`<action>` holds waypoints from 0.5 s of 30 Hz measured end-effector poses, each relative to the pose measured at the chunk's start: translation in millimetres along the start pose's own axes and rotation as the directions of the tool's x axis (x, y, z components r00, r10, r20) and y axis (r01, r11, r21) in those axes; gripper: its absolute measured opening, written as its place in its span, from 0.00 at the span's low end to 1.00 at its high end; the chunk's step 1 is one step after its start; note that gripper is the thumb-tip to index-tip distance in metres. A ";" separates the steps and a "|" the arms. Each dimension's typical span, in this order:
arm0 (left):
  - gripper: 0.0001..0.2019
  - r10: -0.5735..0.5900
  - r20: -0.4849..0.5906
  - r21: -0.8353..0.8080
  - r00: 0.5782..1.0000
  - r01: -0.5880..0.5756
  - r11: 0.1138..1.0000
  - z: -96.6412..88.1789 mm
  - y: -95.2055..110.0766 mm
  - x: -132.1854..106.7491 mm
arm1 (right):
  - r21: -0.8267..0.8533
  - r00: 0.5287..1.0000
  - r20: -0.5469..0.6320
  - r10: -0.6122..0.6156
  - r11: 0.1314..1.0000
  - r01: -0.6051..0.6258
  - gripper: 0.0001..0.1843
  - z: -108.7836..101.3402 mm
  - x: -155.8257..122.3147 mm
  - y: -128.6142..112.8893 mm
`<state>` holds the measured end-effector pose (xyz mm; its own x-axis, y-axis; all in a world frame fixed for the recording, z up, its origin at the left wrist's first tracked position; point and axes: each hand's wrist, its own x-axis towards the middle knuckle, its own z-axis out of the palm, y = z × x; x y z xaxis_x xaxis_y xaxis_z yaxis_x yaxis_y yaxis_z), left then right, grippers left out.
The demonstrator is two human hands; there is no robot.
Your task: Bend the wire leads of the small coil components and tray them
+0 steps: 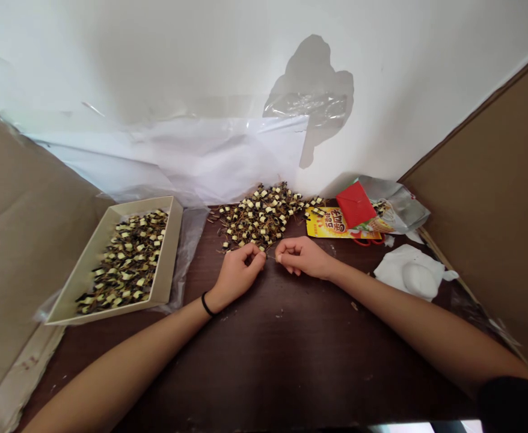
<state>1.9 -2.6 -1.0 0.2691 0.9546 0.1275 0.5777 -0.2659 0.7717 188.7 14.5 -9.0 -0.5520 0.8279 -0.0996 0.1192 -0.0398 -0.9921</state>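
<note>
My left hand [238, 273] and my right hand [300, 256] meet at the middle of the dark wooden table [268, 349], both with fingers pinched together. Between the fingertips runs a small thin piece, too small to name. Just beyond the hands lies a loose pile of small parts [258, 218], dark with cream-coloured bands and thin wire legs. A cream tray [88, 264] at the left holds several of the same parts laid in rows.
A yellow snack packet [325, 225], a red pouch [355, 204] and a silver bag [399, 207] lie at the back right. White tissue [415, 273] sits to the right. Cardboard walls stand left and right; clear plastic sheeting [192, 156] hangs behind.
</note>
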 end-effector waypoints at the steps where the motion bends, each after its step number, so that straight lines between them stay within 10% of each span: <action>1: 0.14 0.000 -0.002 0.004 1.000 0.000 1.000 0.1 0.0 0.1 | -0.004 1.000 0.004 -0.001 1.000 0.001 0.05 0.7 -0.1 0.2; 8: 0.13 -0.003 -0.027 0.029 1.000 0.004 1.000 0.3 0.0 0.6 | -0.336 0.907 -0.313 -0.282 0.926 0.172 0.07 24.1 -9.7 3.6; 15: 0.10 0.002 -0.037 0.032 0.999 0.000 0.999 4.0 4.2 -1.3 | -0.758 0.802 -0.083 -0.592 0.560 0.335 0.11 30.9 -10.0 13.7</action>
<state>7.0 -5.5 -0.4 0.2412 0.9585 0.1518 0.6022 -0.2704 0.7511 170.4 -11.6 -24.0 -0.4446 0.7337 0.5138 0.5071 0.6790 -0.5309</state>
